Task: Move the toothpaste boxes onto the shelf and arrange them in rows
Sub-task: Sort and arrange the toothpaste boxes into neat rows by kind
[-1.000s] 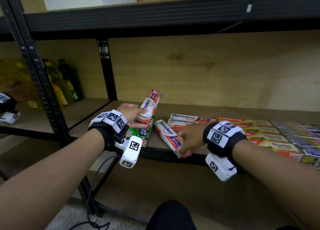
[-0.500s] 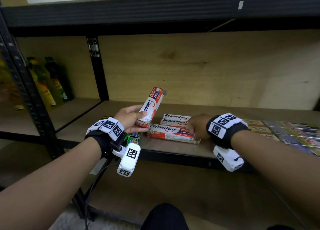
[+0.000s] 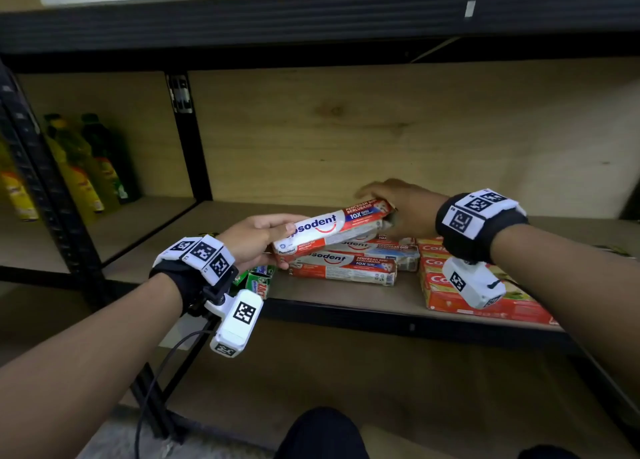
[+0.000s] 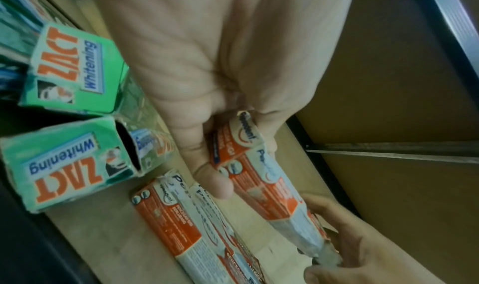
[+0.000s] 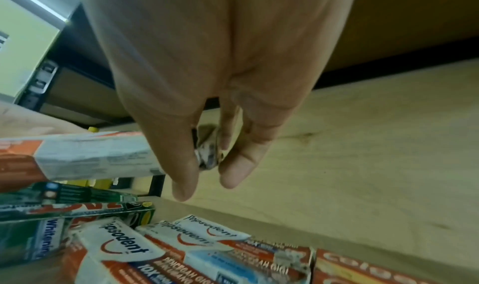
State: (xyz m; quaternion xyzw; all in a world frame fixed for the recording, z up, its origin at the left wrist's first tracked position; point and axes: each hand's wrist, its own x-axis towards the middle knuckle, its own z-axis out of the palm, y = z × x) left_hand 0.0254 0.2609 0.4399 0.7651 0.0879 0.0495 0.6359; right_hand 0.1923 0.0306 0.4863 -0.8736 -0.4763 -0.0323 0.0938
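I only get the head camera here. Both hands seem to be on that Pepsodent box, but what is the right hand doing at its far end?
Observer: The right hand pinches the held Pepsodent box at its torn, open end flap.
Operator: And the left?
Observer: The left hand has its thumb and fingers around the box's other end.
Operator: What is that green stuff beside it?
Observer: ZACT Whitening boxes, one with its end open.

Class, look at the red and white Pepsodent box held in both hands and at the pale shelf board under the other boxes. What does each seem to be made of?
Red and white Pepsodent box: thin printed cardboard, probably; slightly glossy, with frayed, crumpled end flaps at the right hand.
Pale shelf board: wood or wood-look laminate, matt; grain lines and a knot show.
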